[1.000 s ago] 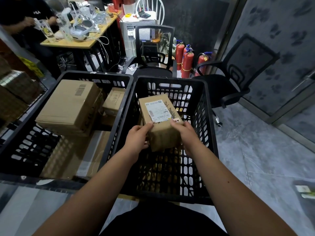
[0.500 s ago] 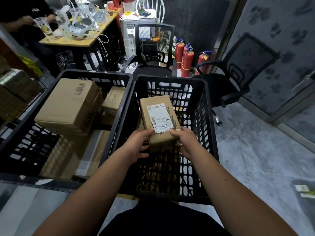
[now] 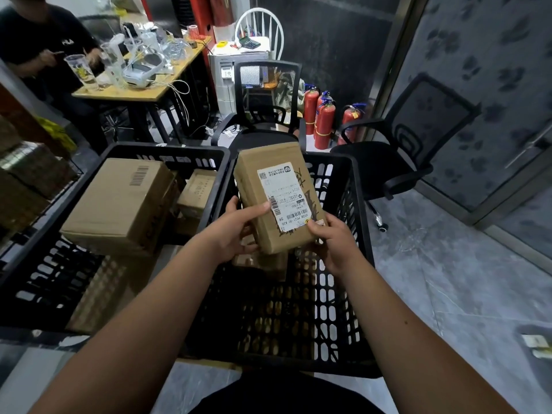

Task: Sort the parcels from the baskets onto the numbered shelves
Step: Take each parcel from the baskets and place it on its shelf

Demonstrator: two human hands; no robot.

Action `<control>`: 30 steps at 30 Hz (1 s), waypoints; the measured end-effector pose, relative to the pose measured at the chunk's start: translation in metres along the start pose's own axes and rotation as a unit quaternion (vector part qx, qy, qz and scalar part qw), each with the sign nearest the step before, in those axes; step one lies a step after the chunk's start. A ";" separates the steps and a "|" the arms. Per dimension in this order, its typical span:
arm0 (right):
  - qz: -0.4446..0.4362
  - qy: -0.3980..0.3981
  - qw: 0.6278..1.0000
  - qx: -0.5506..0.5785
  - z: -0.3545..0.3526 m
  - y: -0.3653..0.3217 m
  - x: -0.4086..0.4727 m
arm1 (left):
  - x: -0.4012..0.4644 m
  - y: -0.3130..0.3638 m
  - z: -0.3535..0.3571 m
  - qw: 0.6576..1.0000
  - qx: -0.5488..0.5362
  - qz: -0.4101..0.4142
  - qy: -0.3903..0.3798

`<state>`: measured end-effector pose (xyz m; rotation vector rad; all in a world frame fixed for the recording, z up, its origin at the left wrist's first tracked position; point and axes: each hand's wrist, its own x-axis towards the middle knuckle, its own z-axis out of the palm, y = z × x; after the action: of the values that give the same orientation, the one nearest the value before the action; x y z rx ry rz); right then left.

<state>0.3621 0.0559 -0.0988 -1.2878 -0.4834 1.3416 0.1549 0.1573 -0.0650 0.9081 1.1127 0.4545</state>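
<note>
Red fire extinguishers (image 3: pixel 324 121) stand between two black office chairs (image 3: pixel 268 106).

Head-worn view, forward and downward

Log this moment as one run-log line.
step: parcel pick | left hand: grips labelled parcel | right hand: grips same parcel | parcel: above right basket | left basket: boxes remain

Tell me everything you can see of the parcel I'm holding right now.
The parcel is a small oblong box of brown cardboard, closed, with a white shipping label carrying barcodes and small print on its upper face, plus dark handwritten marks beside the label. It is tilted, far end raised, above the right-hand black basket. The left hand grips its near left edge, thumb on top; the right hand grips its near right corner.
</note>
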 end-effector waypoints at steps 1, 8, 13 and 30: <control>-0.007 0.001 1.000 0.002 0.000 -0.002 0.000 | 0.002 -0.002 0.000 1.000 -0.013 0.003 -0.002; -0.049 0.042 0.994 0.085 0.010 -0.003 0.001 | 0.006 -0.020 0.026 0.984 -0.171 0.055 -0.014; 0.015 -0.021 0.993 0.111 0.022 0.000 -0.008 | 0.005 -0.034 0.048 0.958 -0.272 0.086 -0.018; 0.014 0.068 0.973 0.221 0.007 0.010 0.002 | -0.007 -0.025 0.029 0.960 -0.249 0.101 0.073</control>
<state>0.3525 0.0584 -0.1059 -1.0080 -0.0612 1.2841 0.1751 0.1265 -0.0773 0.5468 0.9753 0.9366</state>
